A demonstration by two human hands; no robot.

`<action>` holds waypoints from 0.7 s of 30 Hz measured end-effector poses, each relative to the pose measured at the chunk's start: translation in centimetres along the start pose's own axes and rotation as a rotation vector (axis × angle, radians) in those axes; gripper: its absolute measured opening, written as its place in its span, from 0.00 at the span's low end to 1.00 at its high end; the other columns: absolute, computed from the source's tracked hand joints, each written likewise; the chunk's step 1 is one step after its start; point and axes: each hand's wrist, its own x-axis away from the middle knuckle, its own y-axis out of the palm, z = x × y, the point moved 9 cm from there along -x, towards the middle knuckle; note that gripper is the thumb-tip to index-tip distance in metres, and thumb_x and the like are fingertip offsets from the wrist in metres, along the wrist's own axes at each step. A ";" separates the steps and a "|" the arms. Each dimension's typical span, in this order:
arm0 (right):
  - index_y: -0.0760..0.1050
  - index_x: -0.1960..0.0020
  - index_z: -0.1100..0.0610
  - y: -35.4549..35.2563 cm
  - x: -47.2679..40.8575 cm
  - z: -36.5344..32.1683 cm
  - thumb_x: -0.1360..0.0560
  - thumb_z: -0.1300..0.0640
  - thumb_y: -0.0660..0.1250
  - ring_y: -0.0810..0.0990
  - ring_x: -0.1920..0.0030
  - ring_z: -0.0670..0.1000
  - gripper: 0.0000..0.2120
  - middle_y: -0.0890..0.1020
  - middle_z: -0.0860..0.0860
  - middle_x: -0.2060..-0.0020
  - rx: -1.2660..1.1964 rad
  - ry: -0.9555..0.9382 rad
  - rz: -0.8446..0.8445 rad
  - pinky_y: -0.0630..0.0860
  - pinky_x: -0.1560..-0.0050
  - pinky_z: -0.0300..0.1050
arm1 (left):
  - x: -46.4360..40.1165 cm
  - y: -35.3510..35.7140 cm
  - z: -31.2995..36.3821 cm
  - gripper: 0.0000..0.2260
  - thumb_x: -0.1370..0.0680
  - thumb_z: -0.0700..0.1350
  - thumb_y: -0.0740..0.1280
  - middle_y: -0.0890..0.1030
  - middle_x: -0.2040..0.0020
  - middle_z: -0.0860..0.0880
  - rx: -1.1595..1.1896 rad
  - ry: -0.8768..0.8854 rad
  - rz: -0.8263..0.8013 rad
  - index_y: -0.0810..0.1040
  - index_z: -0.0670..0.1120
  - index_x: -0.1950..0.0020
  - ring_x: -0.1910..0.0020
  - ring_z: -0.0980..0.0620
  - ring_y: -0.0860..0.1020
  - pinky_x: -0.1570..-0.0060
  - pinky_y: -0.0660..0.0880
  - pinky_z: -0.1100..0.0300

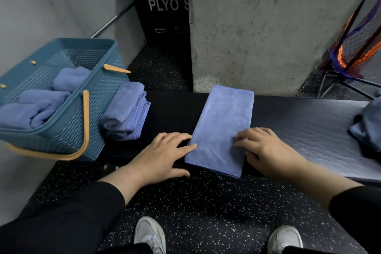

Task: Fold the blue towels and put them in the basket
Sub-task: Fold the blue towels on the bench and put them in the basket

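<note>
Concrete wall behind, black worktop [288, 121] in front of you. Your left hand [162, 156] lies flat, fingers straight, fingertips touching the left edge of the folded blue towel [222, 128]. Your right hand [266, 150] rests on the towel's right edge, fingers lightly bent, pressing it down. Hands apart, towel between them. Stack of folded towels [125, 111] sits left of it, just beside the blue basket [86, 109], which holds rolled towels [35, 107]. Unfolded towels [369, 128] lie at far right.

Head camera looks steeply down and forward, close above the dark bench [288, 121].
</note>
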 end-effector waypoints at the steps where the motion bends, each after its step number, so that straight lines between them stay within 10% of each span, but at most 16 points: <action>1: 0.77 0.37 0.47 0.4 0.7 -0.5 0.26 0.51 0.61 0.75 0.35 0.50 0.19 0.75 0.46 0.36 -0.007 -0.037 -0.045 0.68 0.33 0.53 | -0.1 0.1 0.1 0.31 0.24 0.66 0.60 0.64 0.23 0.54 0.000 0.010 0.010 0.67 0.56 0.23 0.24 0.51 0.61 0.25 0.55 0.54; 6: 0.68 0.27 0.45 2.4 2.5 -2.1 0.29 0.39 0.64 0.63 0.23 0.51 0.31 0.67 0.47 0.24 0.096 -0.050 -0.198 0.61 0.26 0.59 | -0.8 -0.2 0.3 0.23 0.22 0.56 0.60 0.69 0.26 0.54 0.012 0.040 0.066 0.73 0.56 0.27 0.26 0.51 0.66 0.26 0.61 0.52; 16: 0.77 0.41 0.47 -0.3 1.0 -2.3 0.18 0.43 0.55 0.77 0.38 0.42 0.16 0.81 0.41 0.42 -0.203 0.154 0.050 0.64 0.28 0.48 | -1.2 -0.6 2.1 0.30 0.25 0.68 0.63 0.63 0.22 0.53 0.019 0.053 0.106 0.71 0.55 0.27 0.21 0.54 0.57 0.22 0.53 0.48; 21: 0.73 0.50 0.51 -1.7 1.9 0.0 0.18 0.45 0.58 0.77 0.60 0.51 0.11 0.81 0.49 0.62 -0.438 0.393 -0.017 0.74 0.55 0.49 | -2.3 -2.0 1.6 0.15 0.24 0.53 0.66 0.79 0.35 0.56 0.364 -0.040 0.207 0.81 0.50 0.40 0.30 0.59 0.71 0.29 0.64 0.54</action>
